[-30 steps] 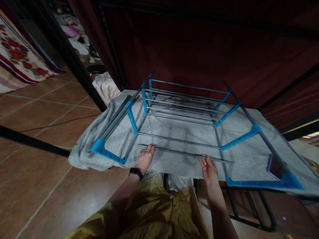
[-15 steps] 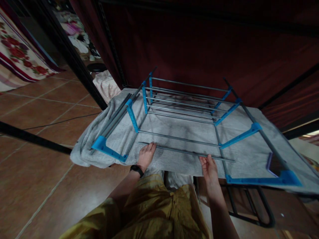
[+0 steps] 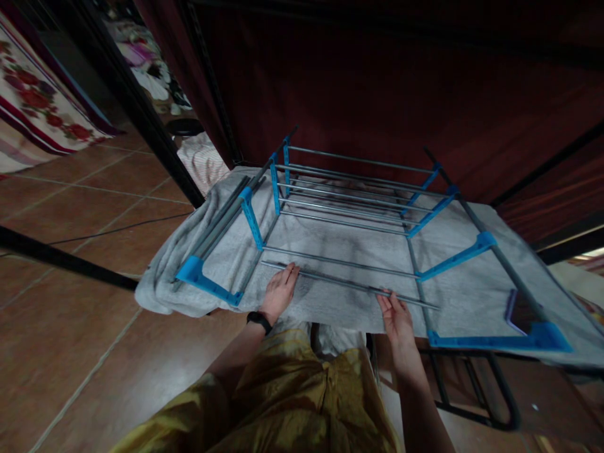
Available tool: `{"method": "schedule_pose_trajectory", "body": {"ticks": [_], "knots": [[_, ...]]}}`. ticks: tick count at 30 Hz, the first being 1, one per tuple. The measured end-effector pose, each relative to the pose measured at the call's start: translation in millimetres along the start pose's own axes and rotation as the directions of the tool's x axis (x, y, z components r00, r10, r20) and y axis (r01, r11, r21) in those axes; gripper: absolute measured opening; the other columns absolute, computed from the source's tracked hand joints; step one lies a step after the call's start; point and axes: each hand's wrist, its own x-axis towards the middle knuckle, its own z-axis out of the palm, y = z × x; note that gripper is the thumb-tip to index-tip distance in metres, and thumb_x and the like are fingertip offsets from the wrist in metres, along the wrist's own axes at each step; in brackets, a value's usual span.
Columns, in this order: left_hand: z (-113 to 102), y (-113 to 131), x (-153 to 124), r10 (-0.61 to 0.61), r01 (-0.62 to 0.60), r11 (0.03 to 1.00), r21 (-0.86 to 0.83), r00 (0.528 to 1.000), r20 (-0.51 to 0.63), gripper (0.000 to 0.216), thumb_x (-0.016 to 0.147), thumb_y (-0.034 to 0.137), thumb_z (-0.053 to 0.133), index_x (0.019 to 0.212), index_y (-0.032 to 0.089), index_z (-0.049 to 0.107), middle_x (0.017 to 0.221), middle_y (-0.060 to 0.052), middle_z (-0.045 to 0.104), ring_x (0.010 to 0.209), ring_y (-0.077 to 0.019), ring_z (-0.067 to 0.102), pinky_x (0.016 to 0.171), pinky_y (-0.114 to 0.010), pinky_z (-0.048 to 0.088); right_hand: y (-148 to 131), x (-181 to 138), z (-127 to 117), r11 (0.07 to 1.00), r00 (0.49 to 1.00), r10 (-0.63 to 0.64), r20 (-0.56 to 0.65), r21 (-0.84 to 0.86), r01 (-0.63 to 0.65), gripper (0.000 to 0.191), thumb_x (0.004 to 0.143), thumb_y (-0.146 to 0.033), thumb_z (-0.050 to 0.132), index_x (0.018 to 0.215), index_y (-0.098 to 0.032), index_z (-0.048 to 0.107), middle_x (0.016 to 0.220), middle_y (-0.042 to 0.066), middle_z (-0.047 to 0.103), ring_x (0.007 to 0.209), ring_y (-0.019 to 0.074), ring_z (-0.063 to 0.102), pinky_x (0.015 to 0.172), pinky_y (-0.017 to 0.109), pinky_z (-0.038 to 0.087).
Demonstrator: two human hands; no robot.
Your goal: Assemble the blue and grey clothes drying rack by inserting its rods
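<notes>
A loose grey metal rod point(image 3: 346, 284) lies across the near part of a folding drying rack point(image 3: 349, 211) with grey bars and blue plastic joints. The rack rests on a grey towel point(image 3: 325, 296) spread over a table. My left hand point(image 3: 280, 292), with a black watch at the wrist, grips the rod near its left end. My right hand point(image 3: 395, 314) holds the rod near its right end, fingers curled under it. The rod's left tip is close to the rack's nearest fixed bar point(image 3: 340, 262).
A dark red curtain point(image 3: 377, 82) hangs behind the table. A dark phone-like object point(image 3: 519, 313) lies on the towel at the right, by a blue bracket point(image 3: 500, 343). Brown floor tiles point(image 3: 70, 327) lie to the left, and a black metal frame point(image 3: 476, 390) stands below right.
Both hands have pushed the loose rod a little farther away, nearer the rack's closest fixed bar. The left end has moved more than the right.
</notes>
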Motion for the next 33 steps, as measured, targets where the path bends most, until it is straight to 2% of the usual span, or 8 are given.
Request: {"method": "schedule_pose_trajectory", "body": {"ticks": [3,6,10,20,24,28,33], "knots": [[0.1,-1.3,-0.3,0.053,-0.052,0.999,-0.012,0.997,0.047,0.060,0.087,0.004,0.040,0.144,0.022,0.052,0.152,-0.010,0.050,0.128,-0.0252,0.056,0.108,-0.040,0.043,-1.7,-0.7,1.1,1.000,1.000,0.017,0.012,0.000,-0.017,0.026,0.065,-0.027,0.090,0.075,-0.020,0.066,0.089,0.001,0.075,0.089,0.0162,0.071,0.105,0.043,0.053],[-0.9,-1.2,-0.3,0.074,-0.073,0.997,-0.017,0.996,0.048,0.061,0.087,0.003,0.039,0.143,0.023,0.053,0.151,-0.010,0.052,0.129,-0.0244,0.055,0.110,-0.041,0.042,-1.4,0.3,0.0,1.000,1.000,0.015,0.002,0.000,-0.015,0.026,0.065,-0.027,0.090,0.074,-0.020,0.066,0.084,0.000,0.074,0.086,0.0161,0.071,0.105,0.045,0.053],[-1.6,-0.2,-0.2,0.065,-0.064,0.997,-0.031,0.998,0.023,0.060,0.088,0.005,0.040,0.142,0.026,0.055,0.147,-0.010,0.055,0.125,-0.0247,0.057,0.109,-0.041,0.042,0.3,1.7,-2.7,1.000,1.000,0.016,0.000,0.007,-0.016,0.027,0.065,-0.025,0.090,0.074,-0.021,0.065,0.083,-0.001,0.074,0.085,0.0163,0.071,0.102,0.045,0.055],[0.8,-1.0,0.4,0.048,-0.049,0.999,0.023,0.997,0.060,0.058,0.091,0.008,0.039,0.145,0.024,0.052,0.150,-0.010,0.053,0.124,-0.0257,0.058,0.108,-0.040,0.042,1.8,4.1,-4.6,0.999,0.999,0.039,-0.019,0.008,-0.039,0.029,0.063,-0.028,0.091,0.073,-0.021,0.064,0.082,-0.001,0.074,0.081,0.0152,0.071,0.098,0.041,0.057],[1.3,-1.9,0.7,0.055,-0.057,0.998,0.027,0.997,0.048,0.058,0.091,0.007,0.039,0.146,0.023,0.051,0.149,-0.010,0.054,0.125,-0.0257,0.057,0.108,-0.040,0.042,1.4,5.7,-3.7,0.998,0.998,0.063,-0.021,0.015,-0.063,0.033,0.059,-0.029,0.093,0.071,-0.020,0.063,0.080,-0.001,0.074,0.077,0.0152,0.071,0.090,0.037,0.061],[0.3,-3.7,2.4,0.067,-0.067,0.997,-0.034,0.998,0.003,0.057,0.091,0.008,0.040,0.144,0.022,0.053,0.148,-0.011,0.055,0.127,-0.0258,0.057,0.110,-0.042,0.042,0.4,3.8,0.6,0.998,0.998,0.055,-0.005,0.031,-0.054,0.033,0.060,-0.031,0.093,0.070,-0.021,0.063,0.079,-0.001,0.074,0.076,0.0151,0.071,0.085,0.034,0.062],[-0.3,-6.7,5.9,0.053,-0.082,0.973,-0.218,0.989,-0.135,0.048,0.094,0.014,0.041,0.138,0.024,0.058,0.142,-0.010,0.060,0.128,-0.0249,0.057,0.111,-0.043,0.043,0.7,0.6,3.9,0.997,0.998,0.058,0.032,0.049,-0.060,0.028,0.064,-0.030,0.091,0.069,-0.022,0.064,0.076,-0.002,0.073,0.074,0.0147,0.071,0.083,0.032,0.062]]}}
